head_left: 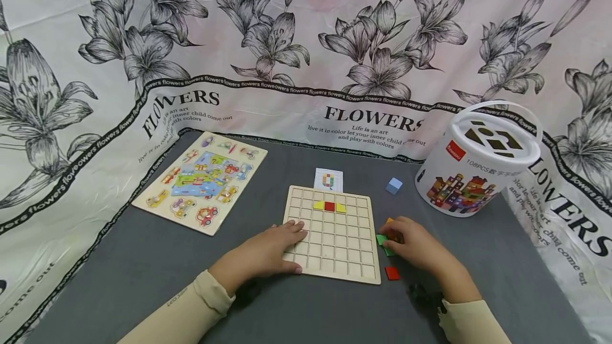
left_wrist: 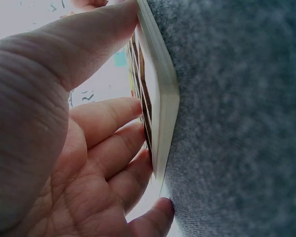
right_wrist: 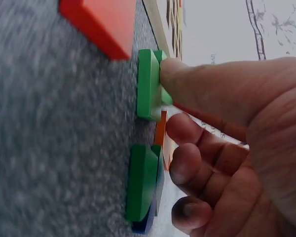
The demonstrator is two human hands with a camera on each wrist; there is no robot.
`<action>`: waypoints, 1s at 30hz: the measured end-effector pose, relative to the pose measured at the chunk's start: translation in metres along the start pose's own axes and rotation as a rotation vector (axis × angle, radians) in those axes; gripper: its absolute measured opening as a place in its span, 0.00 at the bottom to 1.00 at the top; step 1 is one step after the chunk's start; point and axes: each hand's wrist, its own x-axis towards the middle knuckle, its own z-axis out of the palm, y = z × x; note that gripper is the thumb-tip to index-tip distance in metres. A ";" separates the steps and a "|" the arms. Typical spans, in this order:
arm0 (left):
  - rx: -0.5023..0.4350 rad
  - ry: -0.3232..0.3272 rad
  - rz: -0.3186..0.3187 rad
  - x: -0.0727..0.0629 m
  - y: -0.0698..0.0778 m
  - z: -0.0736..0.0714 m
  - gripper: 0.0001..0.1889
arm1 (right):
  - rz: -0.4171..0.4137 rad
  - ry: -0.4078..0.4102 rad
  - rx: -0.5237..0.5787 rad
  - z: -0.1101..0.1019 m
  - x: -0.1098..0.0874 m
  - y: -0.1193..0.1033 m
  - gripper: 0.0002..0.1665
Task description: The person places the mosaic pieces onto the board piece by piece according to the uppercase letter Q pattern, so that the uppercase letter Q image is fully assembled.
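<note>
My left hand (head_left: 270, 251) rests on the left edge of a wooden grid board (head_left: 334, 251), its fingers spread over the squares and its thumb at the near edge. A red square tile (head_left: 329, 206) sits in the grid between two yellow tiles (head_left: 317, 205). Right of the board, my right hand (head_left: 418, 240) pinches a green tile (head_left: 381, 239) between thumb and index finger. Another green tile (right_wrist: 147, 86) lies beside it in the right wrist view, with orange (right_wrist: 161, 131) and dark green (right_wrist: 141, 182) pieces under the curled fingers. Nearer me lies a red tile (head_left: 392, 273).
A pattern card (head_left: 328, 178) touches the board's far edge. The blue cube (head_left: 394, 186) stands to the right, before a white lidded bucket (head_left: 470, 174). At left lies a picture puzzle board (head_left: 215, 216). A flower-print cloth (head_left: 287, 105) borders the grey table.
</note>
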 end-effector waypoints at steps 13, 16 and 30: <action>0.015 0.008 -0.001 -0.001 0.000 -0.002 0.43 | 0.023 0.200 0.105 0.008 0.044 -0.042 0.05; 0.024 0.005 0.008 0.000 0.002 0.000 0.43 | 0.011 0.156 0.112 0.018 0.061 -0.051 0.06; 0.023 0.004 0.003 -0.003 0.004 -0.004 0.43 | 0.027 0.088 0.106 0.031 0.078 -0.058 0.03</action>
